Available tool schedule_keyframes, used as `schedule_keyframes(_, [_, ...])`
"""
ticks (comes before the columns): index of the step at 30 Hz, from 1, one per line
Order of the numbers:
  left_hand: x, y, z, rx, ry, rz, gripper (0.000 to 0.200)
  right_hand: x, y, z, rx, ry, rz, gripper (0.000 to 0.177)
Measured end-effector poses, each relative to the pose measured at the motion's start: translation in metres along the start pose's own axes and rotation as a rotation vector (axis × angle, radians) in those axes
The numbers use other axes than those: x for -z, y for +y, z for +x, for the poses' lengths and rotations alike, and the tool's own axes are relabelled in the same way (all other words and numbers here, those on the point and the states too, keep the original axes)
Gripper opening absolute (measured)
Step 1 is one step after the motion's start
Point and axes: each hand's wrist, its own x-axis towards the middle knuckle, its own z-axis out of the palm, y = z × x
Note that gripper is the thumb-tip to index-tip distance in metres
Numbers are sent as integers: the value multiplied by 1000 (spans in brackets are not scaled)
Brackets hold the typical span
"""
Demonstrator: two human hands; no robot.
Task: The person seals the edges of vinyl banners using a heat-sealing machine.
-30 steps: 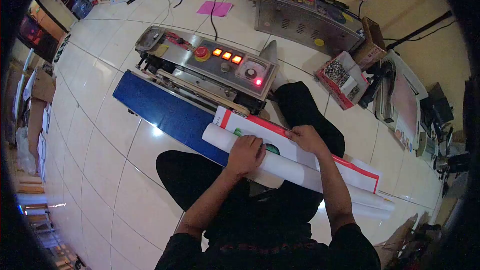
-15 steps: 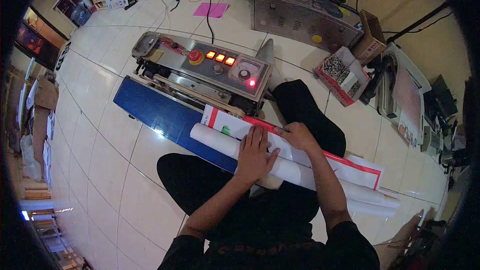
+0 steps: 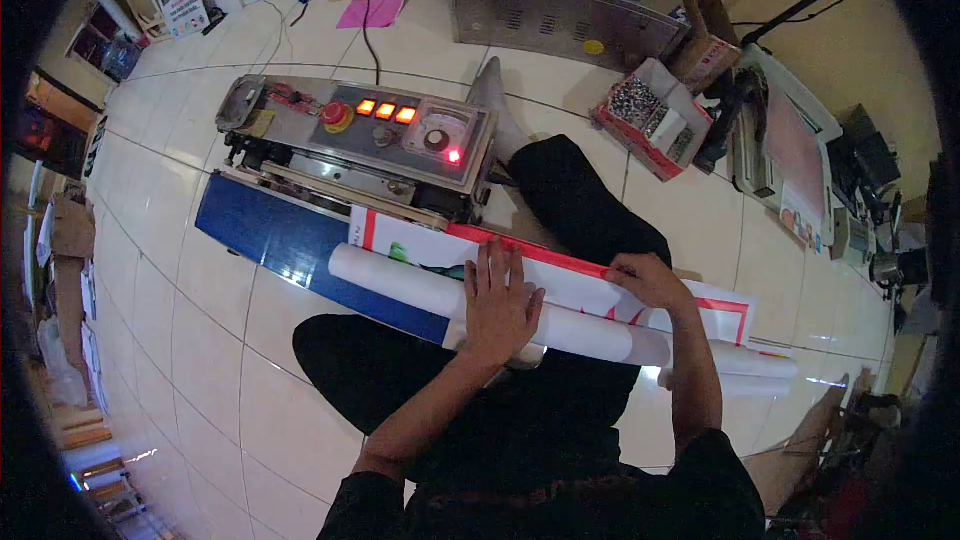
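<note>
A white printed banner (image 3: 570, 287) with a red border lies across my lap, partly rolled, its near side forming a long white roll (image 3: 400, 280). Its far edge, at the left part, runs along the front of a metal band sealer (image 3: 340, 145) with lit orange switches and a red knob. My left hand (image 3: 497, 310) lies flat on the roll and sheet, fingers stretched towards the red edge. Farther right, my right hand (image 3: 652, 285) has its fingers closed on the banner's red edge; the fingertips are partly hidden. Under the roll's left end is the sealer's blue conveyor (image 3: 270, 230).
A second metal machine (image 3: 560, 15) stands by the wall. Right of it are a cardboard box (image 3: 703, 45), a red box of small metal pieces (image 3: 655, 120) and a printer-like device (image 3: 790, 150). A pink sheet (image 3: 371, 12) and a black cable (image 3: 366, 30) lie on the tiles.
My right hand has moved right along the red edge, away from my left hand. My left hand has shifted slightly right on the banner. The camera view has turned a little.
</note>
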Motion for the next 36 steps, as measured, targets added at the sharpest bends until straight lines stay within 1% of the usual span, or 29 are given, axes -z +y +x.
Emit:
schedule_keyframes(2, [-5, 10, 0, 32, 62, 42, 74, 10, 12, -20, -93, 18, 34, 22])
schedule_keyframes(3, [-6, 11, 1, 23, 56, 26, 74, 14, 19, -27, -111, 22, 29, 22])
schedule_keyframes(5, [-3, 3, 1, 19, 53, 51, 71, 22, 34, -41, -127, 35, -38, 23])
schedule_keyframes(6, [-3, -2, 0, -7, 83, -27, 66, 23, 38, -48, -150, 39, -46, 23])
schedule_keyframes(8, [-7, -6, -3, -35, 93, -38, 64, 25, 47, -56, -161, 58, 56, 24])
schedule_keyframes(9, [-7, -7, -3, -55, 105, -26, 63, 27, 58, -58, -171, 63, 50, 24])
schedule_keyframes(11, [-7, -7, -5, -77, 109, -6, 59, 26, 82, -66, -156, 182, 7, 25])
schedule_keyframes(12, [-5, -8, -5, -81, 91, -9, 58, 25, 90, -69, -110, 186, 134, 26])
schedule_keyframes(13, [-4, -9, -2, -79, 78, -10, 57, 26, 86, -70, -105, 189, 131, 26])
schedule_keyframes(15, [-7, -9, 0, -64, 86, -9, 56, 27, 76, -73, -175, 121, 162, 23])
schedule_keyframes(18, [0, -3, 1, -28, 60, -21, 57, 33, 103, -79, -207, 148, 200, 21])
schedule_keyframes(20, [2, 2, 0, 13, 45, -34, 58, 44, 114, -92, -327, 188, -141, 28])
schedule_keyframes(22, [0, 9, -3, 8, 58, -6, 71, 46, 157, -111, -265, 202, -402, 35])
schedule_keyframes(24, [-6, 13, -3, 41, 52, 13, 74, 45, 198, -128, -216, 297, -462, 35])
schedule_keyframes(26, [-10, 12, -3, 71, 42, 34, 78, 62, 176, -136, -584, 154, -407, 34])
schedule_keyframes(27, [-10, 11, -3, 67, 45, 16, 78, 61, 188, -141, -570, 146, -407, 34])
schedule_keyframes(29, [-9, 11, -3, 70, 48, 5, 78, 67, 235, -165, -151, -6, -328, 35])
schedule_keyframes(30, [-8, 11, -4, 74, 46, -13, 77, 66, 263, -172, -145, -8, -321, 35])
schedule_keyframes(31, [-7, 11, -5, 77, 45, -31, 75, 63, 292, -175, -359, -194, -86, 34])
schedule_keyframes(32, [-8, 12, -4, 80, 50, -27, 75, 61, 308, -171, -567, -380, 146, 33])
schedule_keyframes(33, [-11, 12, -5, 56, 28, 0, 75, 61, 310, -162, -562, -381, 145, 33])
schedule_keyframes(35, [-14, 16, -7, 34, 9, 24, 75, 63, 324, -145, -539, -722, -339, 34])
schedule_keyframes(36, [-13, 19, -8, 32, 6, 10, 75, 54, 402, -152, -334, -602, -320, 31])
